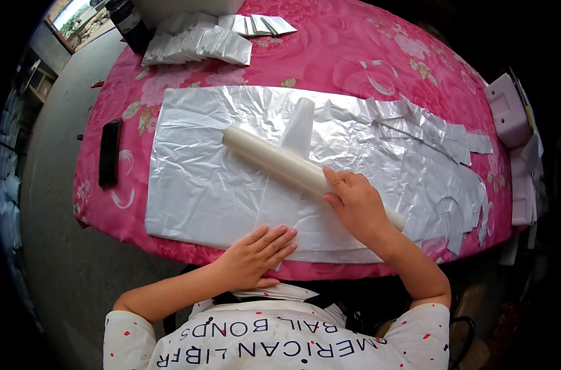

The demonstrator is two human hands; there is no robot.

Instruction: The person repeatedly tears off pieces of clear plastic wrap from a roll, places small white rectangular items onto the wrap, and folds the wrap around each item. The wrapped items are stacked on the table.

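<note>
Wrapped round a long pale cylinder [274,161], which looks like a roll of plastic film, is my right hand [360,206]; it grips nearer the right end. The cylinder lies slantwise across a stack of thin, shiny white plastic bags [188,154]. My left hand [256,254] rests flat on the near edge of the bags, fingers stretched out and holding nothing. A narrow pale strip [300,126] of film sticks out beyond the cylinder's far side. On the right, the bags end in crumpled, cut handle parts [416,126].
A pink flowered tablecloth [342,58] covers the table. Folded white packets [197,46] lie in rows at the far left, beside a dark container [127,24]. A black phone-like object [109,153] lies at the left edge. Pink plastic bins [508,111] stand at the right.
</note>
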